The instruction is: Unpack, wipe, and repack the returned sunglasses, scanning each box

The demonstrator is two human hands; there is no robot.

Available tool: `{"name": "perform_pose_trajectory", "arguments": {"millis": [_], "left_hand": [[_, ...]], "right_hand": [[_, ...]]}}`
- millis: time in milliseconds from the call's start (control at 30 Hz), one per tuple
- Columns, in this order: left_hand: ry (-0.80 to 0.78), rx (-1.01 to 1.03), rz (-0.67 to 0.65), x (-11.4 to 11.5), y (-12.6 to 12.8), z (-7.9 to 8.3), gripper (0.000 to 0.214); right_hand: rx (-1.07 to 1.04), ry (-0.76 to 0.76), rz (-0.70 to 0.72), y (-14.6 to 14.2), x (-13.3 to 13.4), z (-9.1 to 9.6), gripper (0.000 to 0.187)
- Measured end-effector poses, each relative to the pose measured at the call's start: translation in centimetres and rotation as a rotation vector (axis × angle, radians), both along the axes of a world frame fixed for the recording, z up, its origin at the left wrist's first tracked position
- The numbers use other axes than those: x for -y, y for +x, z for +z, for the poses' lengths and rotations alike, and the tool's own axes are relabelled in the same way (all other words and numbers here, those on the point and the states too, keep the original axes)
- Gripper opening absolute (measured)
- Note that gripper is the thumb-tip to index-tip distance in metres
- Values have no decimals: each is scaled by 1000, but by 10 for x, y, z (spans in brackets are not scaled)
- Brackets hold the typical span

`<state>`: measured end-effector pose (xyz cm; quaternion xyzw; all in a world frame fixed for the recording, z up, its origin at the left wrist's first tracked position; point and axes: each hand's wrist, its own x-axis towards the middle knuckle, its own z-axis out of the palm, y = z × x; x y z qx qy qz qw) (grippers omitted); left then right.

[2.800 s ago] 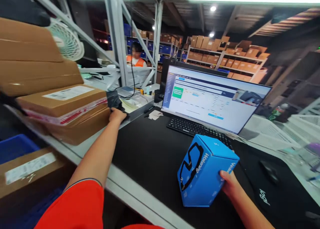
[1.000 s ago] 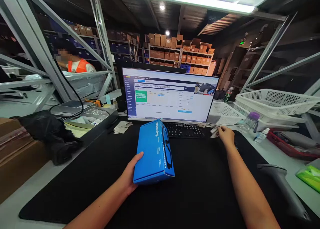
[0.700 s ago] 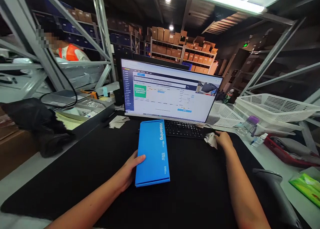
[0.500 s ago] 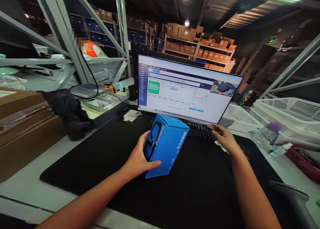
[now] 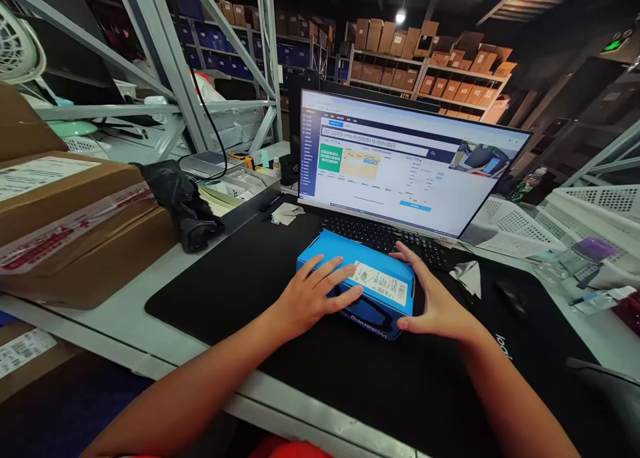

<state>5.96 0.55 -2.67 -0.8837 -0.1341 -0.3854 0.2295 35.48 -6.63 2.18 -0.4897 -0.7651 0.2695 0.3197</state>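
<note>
A blue cardboard box (image 5: 367, 271) with a white barcode label on top lies flat on the black desk mat (image 5: 250, 271), in front of the keyboard (image 5: 385, 239). My left hand (image 5: 313, 295) rests on the box's top left with fingers spread over it. My right hand (image 5: 433, 298) cups the box's right end, thumb at the front and fingers at the back. Both hands hold the box between them.
A monitor (image 5: 405, 161) stands behind the keyboard. Stacked brown cartons (image 5: 65, 218) and a black bag (image 5: 183, 201) sit at the left beside a metal tray (image 5: 240, 191). White mesh baskets (image 5: 590, 211) are at the right, with a crumpled paper (image 5: 470, 275) and a mouse (image 5: 510, 297).
The box has been turned from standing tilted to lying flat with its label up. My right hand left the keyboard edge and now grips the box's right end.
</note>
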Motion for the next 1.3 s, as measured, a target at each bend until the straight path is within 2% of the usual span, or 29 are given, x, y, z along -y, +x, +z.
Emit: {"name": "perform_pose_trajectory", "arguments": {"millis": [67, 167, 233, 300, 400, 467, 567, 600, 667, 733, 867, 933, 1000, 1033, 1067, 1100, 1200, 1300], "left_hand": [[61, -23, -28, -2, 0, -1, 45], [135, -63, -56, -6, -1, -5, 46], [161, -85, -87, -9, -1, -8, 48], [180, -95, -142, -11, 0, -12, 48], [144, -106, -202, -12, 1, -15, 49], [-70, -170, -208, -11, 1, -16, 44], [-618, -261, -203, -12, -1, -19, 28], [-753, -260, -208, -14, -1, -21, 23], [-868, -228, -229, -18, -2, -28, 18], [-856, -176, -210, -24, -3, -38, 16], [-719, 60, -28, -38, -9, -54, 10], [-582, 250, 37, -42, -12, -53, 11], [-450, 442, 61, -43, -14, -43, 15], [-432, 509, 58, -42, -15, -36, 19], [-474, 551, 43, -42, -15, -29, 24], [-584, 594, 14, -42, -15, -21, 29], [-1044, 764, -111, -40, -12, -5, 37], [-1260, 883, -217, -31, -6, 5, 43]], "right_hand": [[144, -13, 36, 1, 5, 5, 121], [244, -127, 48, 0, 10, 8, 134], [242, -186, -7, -3, 11, 5, 139], [204, -212, -47, -9, 9, 0, 137], [57, -227, -23, -15, -1, -13, 134], [-132, -312, 61, -13, -10, -23, 125], [-483, -603, 230, -6, -21, -34, 107], [-565, -694, 264, -5, -23, -37, 104], [-661, -796, 266, -7, -23, -39, 100], [-738, -824, 230, -14, -20, -38, 93], [-953, -824, 122, -32, -12, -36, 79], [-1025, -843, 45, -35, -11, -38, 71], [-1062, -867, -39, -35, -13, -42, 66], [-1076, -858, -88, -34, -15, -44, 66], [-1090, -829, -142, -32, -18, -47, 66], [-1106, -780, -200, -30, -21, -50, 66], [-1136, -602, -346, -25, -30, -58, 64], [-1130, -512, -379, -20, -32, -65, 59]]}}
